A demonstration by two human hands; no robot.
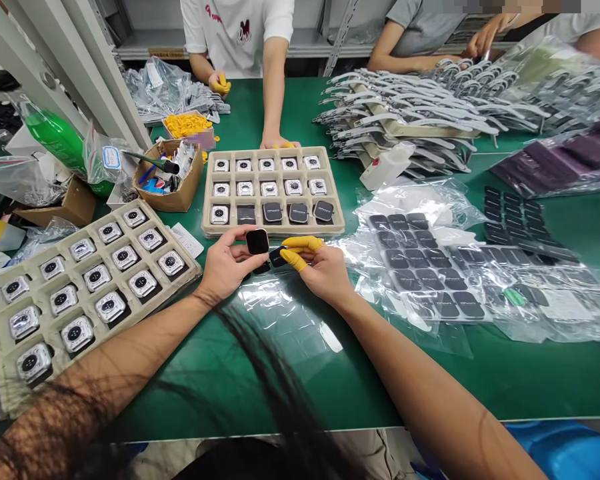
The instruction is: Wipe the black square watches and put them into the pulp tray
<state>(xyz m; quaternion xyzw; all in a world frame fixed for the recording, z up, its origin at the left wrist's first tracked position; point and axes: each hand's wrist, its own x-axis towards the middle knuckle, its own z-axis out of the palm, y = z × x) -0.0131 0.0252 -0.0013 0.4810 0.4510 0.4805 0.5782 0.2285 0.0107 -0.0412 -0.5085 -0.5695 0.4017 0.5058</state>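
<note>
Watch [257,242] in left hand [226,265] faces the camera, long axis seemingly upright.

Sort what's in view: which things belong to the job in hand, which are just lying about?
Likely in use:
watch unit, in the left hand
small black square, in the right hand
near-left tray and middle tray, holding watch units
sheet of black squares

Probably just lying about:
green bottle
white bottle
cardboard box with pens
</note>
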